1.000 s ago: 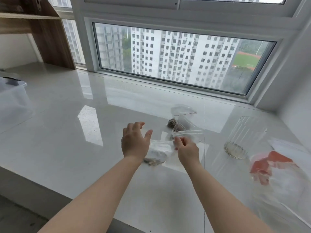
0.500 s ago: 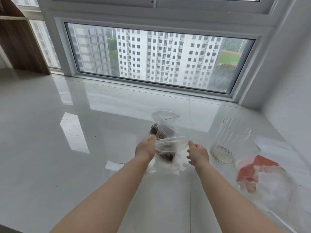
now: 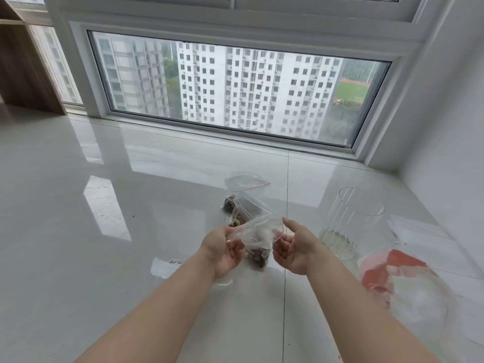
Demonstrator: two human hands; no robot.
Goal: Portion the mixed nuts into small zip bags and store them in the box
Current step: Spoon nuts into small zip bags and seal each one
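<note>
Between both hands point(image 3: 224, 248) point(image 3: 293, 247), pinched at its top corners, zip bag point(image 3: 258, 235) of nuts

From where I stand, no writing, label, brand or number can be read on any bag, the glass or the bench.

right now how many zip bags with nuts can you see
3: one held up between the left hand and right hand, bag; two on the counter behind, bags and, overlapping. More may be hidden.
</note>
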